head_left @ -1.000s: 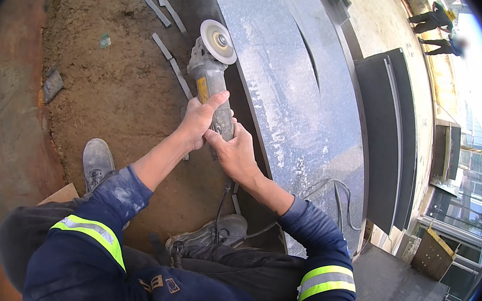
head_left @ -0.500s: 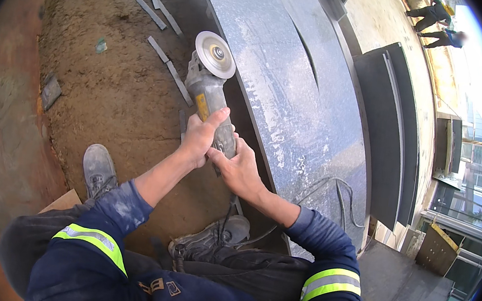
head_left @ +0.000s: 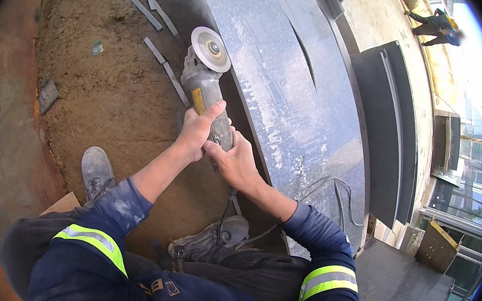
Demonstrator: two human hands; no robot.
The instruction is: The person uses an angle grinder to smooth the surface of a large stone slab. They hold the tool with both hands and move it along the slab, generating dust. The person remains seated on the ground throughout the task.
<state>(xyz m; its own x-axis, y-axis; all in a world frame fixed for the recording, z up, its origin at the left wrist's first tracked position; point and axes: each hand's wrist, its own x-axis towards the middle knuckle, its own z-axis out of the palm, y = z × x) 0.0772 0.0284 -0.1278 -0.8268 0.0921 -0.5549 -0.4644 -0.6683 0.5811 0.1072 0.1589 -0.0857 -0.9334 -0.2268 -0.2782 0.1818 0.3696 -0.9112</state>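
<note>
Both of my hands grip a dusty grey angle grinder (head_left: 203, 87) with a yellow label on its body. My left hand (head_left: 197, 132) wraps the middle of the body, its thumb lying across the top. Around the rear end closes my right hand (head_left: 237, 161), close against the left. A pale round cutting disc (head_left: 211, 49) sits at the far end, beside the left edge of a large grey stone slab (head_left: 291, 126); whether it touches the slab I cannot tell. From the rear, the power cord (head_left: 225, 208) hangs down past my shoe.
Several narrow cut stone strips (head_left: 167, 71) lie on the dirt ground (head_left: 96, 116) left of the slab. A loose cable (head_left: 340, 191) rests on the slab. Dark slabs (head_left: 377, 130) stand on the right. Dust hangs at the far edge. A person (head_left: 433, 27) stands far right.
The grinder and both hands have shifted slightly up and left in the picture. More dust shows at the slab's far end. My grip is the same.
</note>
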